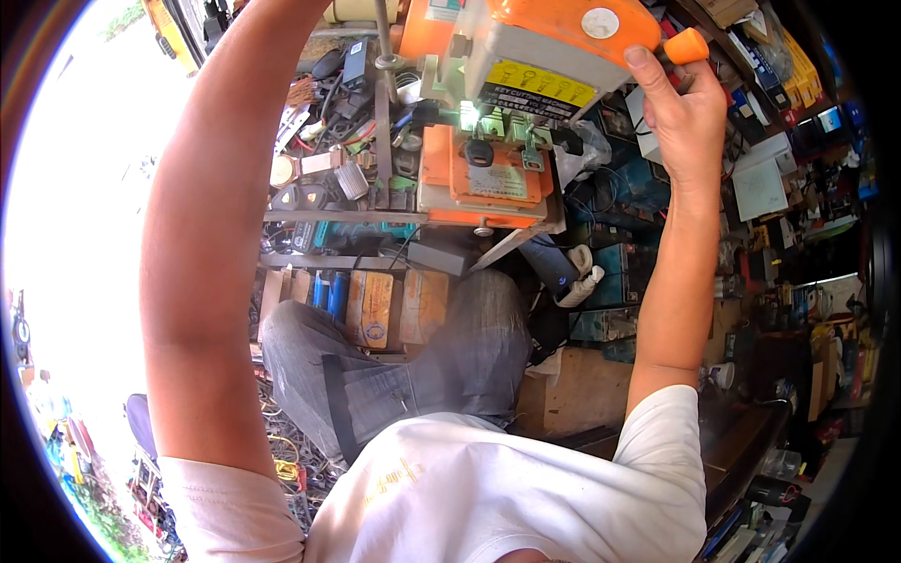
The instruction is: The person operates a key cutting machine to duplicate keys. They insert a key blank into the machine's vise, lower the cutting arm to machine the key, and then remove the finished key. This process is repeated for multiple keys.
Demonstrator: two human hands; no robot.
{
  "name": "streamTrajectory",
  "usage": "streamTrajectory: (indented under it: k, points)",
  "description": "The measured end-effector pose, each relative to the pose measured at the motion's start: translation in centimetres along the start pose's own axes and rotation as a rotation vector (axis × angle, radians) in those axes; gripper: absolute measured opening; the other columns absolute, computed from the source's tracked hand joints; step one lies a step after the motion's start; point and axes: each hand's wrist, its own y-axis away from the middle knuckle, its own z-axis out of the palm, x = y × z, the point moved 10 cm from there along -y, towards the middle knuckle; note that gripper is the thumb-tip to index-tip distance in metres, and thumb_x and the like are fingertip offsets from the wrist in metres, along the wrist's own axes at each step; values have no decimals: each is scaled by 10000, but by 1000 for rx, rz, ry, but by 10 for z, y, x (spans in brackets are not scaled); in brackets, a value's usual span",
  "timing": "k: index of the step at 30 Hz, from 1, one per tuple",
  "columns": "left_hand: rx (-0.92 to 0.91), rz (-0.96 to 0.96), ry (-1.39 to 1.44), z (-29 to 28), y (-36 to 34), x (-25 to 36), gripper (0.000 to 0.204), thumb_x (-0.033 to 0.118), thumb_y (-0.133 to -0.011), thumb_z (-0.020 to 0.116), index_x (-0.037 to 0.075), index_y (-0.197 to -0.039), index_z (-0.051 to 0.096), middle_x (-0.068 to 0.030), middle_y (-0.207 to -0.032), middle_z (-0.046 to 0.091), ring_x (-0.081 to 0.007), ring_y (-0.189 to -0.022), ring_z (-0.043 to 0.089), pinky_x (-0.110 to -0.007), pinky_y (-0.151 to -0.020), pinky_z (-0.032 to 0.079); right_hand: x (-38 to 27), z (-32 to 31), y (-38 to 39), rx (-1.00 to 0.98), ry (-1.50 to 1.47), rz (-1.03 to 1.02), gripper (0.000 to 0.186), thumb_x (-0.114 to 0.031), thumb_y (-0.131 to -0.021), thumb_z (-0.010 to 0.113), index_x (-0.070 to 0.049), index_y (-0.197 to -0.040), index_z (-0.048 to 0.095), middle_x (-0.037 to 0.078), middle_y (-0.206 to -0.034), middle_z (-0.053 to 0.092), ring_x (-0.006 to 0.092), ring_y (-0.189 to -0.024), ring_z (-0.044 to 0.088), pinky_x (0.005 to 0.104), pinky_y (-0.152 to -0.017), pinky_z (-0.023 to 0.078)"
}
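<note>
A grey and orange key cutting machine (519, 49) stands at the top centre, with a lit area at its clamps (493, 125). A black-headed key (478, 152) and a silver key (531, 159) sit in them, side by side above the orange base (486, 192). My right hand (678, 108) is closed around the orange knob (687, 47) at the machine's upper right, thumb against the housing's side. My left forearm (205, 239) runs up out of the top edge, so that hand is out of view.
Left of the machine lie cluttered tools and cables (328, 122) around a metal rail (383, 141). Below are small boxes (374, 310) and my knees (479, 338). Crowded shelves (798, 206) line the right side, with teal boxes (610, 281) beside the machine.
</note>
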Motion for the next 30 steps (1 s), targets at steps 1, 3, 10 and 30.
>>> streamTrajectory:
  k: [1,3,10,30]
  points:
    - [-4,4,-2,0,0,0,335,356,-912,800,46,-1041,799,-10,-748,739,-67,-534,573,-256,-501,477,0,0,0,13,-1,-5,386,-342,-869,866,-32,-995,675,-69,-684,514,17,-519,443,203,-453,315]
    - [-9,25,6,0,-1,0,339,360,-912,799,46,-1039,799,-9,-742,734,-67,-532,569,-256,-499,474,0,-1,1,31,-3,-5,378,-339,-865,870,-35,-976,674,-73,-684,508,17,-519,441,204,-453,313]
    - [0,18,20,-2,-5,-4,373,390,-898,806,42,-1033,797,-7,-703,703,-69,-523,553,-256,-486,462,-7,0,6,73,17,-23,394,-353,-859,874,-32,-964,671,-71,-702,515,16,-525,444,204,-456,310]
    - [22,23,-10,-3,-2,-3,414,423,-871,825,26,-982,795,-6,-615,628,-79,-511,532,-272,-480,435,-7,-1,5,53,59,-31,425,-382,-859,870,-25,-970,668,-72,-677,514,18,-536,459,204,-473,332]
